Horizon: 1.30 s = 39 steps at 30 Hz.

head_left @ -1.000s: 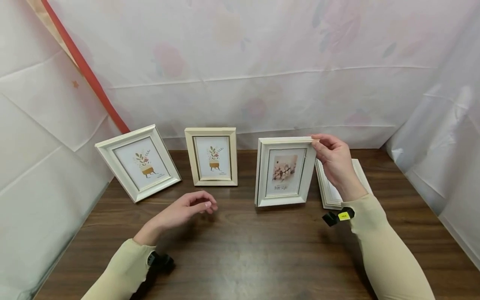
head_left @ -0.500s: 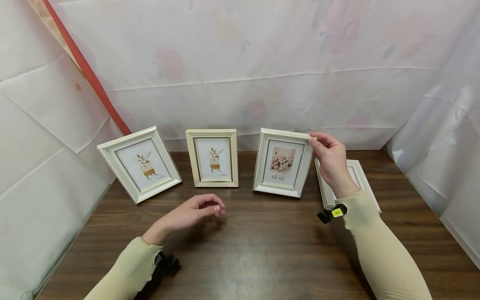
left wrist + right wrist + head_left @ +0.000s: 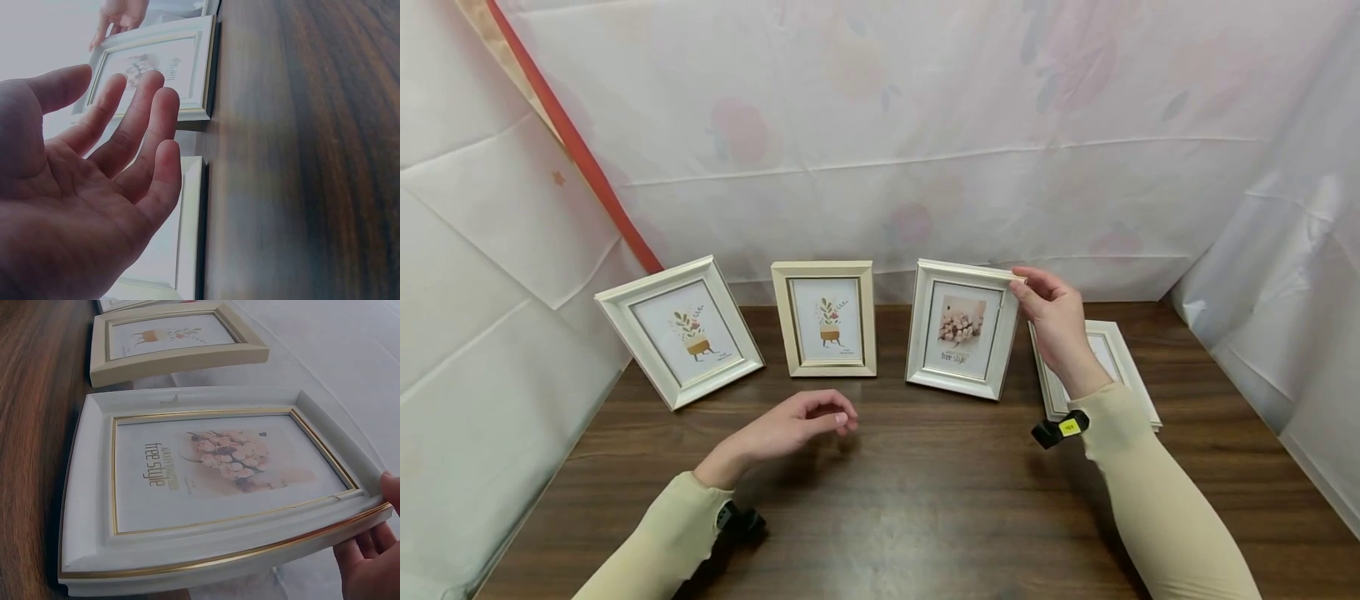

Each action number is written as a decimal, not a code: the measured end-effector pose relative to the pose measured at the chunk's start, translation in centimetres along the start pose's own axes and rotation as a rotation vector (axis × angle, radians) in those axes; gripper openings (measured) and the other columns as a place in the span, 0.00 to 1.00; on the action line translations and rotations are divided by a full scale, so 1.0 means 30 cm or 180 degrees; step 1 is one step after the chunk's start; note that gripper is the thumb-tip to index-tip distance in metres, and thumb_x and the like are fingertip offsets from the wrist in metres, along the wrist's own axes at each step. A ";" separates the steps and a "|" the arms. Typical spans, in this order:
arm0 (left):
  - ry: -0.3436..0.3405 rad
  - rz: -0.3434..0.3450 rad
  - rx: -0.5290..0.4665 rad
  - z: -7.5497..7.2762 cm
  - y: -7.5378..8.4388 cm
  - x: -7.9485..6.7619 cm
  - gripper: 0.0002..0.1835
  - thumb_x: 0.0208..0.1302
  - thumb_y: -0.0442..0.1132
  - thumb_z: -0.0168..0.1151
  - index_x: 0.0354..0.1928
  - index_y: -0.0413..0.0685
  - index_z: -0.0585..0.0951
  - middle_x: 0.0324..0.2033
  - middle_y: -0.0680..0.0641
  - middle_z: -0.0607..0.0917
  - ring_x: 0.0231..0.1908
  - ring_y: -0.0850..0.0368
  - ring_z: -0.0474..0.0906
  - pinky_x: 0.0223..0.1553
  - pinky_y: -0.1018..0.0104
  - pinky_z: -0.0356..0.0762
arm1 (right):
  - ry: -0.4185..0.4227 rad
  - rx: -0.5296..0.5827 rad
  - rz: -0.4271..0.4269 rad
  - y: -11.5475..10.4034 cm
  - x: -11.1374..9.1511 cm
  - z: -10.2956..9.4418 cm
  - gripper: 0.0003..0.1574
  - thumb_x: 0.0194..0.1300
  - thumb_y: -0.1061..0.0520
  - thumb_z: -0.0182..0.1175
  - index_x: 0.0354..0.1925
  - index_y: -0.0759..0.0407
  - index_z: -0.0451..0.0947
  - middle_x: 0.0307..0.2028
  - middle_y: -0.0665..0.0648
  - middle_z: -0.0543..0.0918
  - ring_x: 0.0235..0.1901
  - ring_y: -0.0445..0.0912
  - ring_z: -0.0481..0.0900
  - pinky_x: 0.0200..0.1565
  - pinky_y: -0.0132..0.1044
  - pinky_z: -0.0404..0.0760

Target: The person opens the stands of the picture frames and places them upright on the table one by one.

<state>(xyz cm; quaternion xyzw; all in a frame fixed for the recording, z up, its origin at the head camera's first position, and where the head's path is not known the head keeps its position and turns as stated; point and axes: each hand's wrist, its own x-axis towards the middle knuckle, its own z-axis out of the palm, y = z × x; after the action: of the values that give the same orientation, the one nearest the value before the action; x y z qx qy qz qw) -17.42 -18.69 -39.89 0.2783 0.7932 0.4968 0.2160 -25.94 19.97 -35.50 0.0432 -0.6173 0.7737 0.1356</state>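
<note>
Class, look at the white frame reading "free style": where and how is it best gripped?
Probably by its upper right corner in the head view, coming from the right, thumb in front and fingers behind. The "free style" frame is roughly upright with that corner exposed, and its broad border keeps the grip off the print. The right hand pinches it there.

Head camera is looking forward-down over table (image 3: pixel 925 500) toward far edge, farthest off. Left-wrist is facing right edge, close behind left hand (image 3: pixel 84 178); right-wrist is facing left edge, close on "free style" frame (image 3: pixel 231 465), all views sharing it.
</note>
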 end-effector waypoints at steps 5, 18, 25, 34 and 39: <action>0.0010 0.0006 0.0055 0.000 -0.004 -0.001 0.12 0.77 0.42 0.52 0.50 0.43 0.80 0.46 0.40 0.84 0.46 0.44 0.79 0.49 0.49 0.76 | -0.0234 -0.0030 -0.0014 -0.008 -0.007 -0.017 0.17 0.67 0.63 0.65 0.54 0.54 0.84 0.39 0.49 0.82 0.37 0.37 0.77 0.36 0.26 0.78; 0.0182 -0.0096 0.0003 -0.048 -0.055 -0.017 0.13 0.77 0.43 0.52 0.50 0.42 0.80 0.45 0.39 0.84 0.46 0.44 0.80 0.48 0.48 0.77 | -0.0499 0.0195 -0.0060 -0.034 -0.037 -0.114 0.24 0.68 0.67 0.61 0.62 0.66 0.75 0.50 0.53 0.84 0.50 0.43 0.82 0.49 0.30 0.80; 0.0336 -0.0171 -0.0287 -0.101 -0.082 -0.020 0.17 0.77 0.42 0.52 0.54 0.34 0.76 0.47 0.36 0.84 0.48 0.44 0.80 0.53 0.47 0.76 | -0.0562 0.0231 -0.0015 -0.068 -0.086 -0.235 0.20 0.69 0.68 0.60 0.58 0.68 0.78 0.48 0.56 0.86 0.48 0.44 0.85 0.50 0.33 0.81; 0.0502 -0.0281 -0.0399 -0.137 -0.115 -0.034 0.17 0.78 0.43 0.51 0.52 0.34 0.76 0.46 0.36 0.84 0.48 0.45 0.81 0.52 0.49 0.77 | -0.0693 -0.0878 0.0110 -0.056 -0.162 -0.379 0.20 0.71 0.60 0.61 0.57 0.70 0.77 0.46 0.49 0.86 0.46 0.40 0.83 0.46 0.28 0.81; 0.0505 -0.0302 -0.0477 -0.129 -0.123 -0.036 0.17 0.78 0.42 0.52 0.53 0.33 0.75 0.46 0.36 0.84 0.47 0.46 0.81 0.52 0.51 0.78 | -0.0807 -0.1545 0.0333 -0.045 -0.189 -0.449 0.22 0.73 0.54 0.59 0.57 0.69 0.76 0.46 0.47 0.85 0.46 0.40 0.82 0.46 0.28 0.80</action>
<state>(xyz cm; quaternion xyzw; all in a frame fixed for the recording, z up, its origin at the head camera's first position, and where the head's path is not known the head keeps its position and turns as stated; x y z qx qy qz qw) -19.84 -23.28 -41.57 0.1834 0.7807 0.5644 0.1960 -18.79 32.38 -38.69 0.0739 -0.7981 0.5976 0.0235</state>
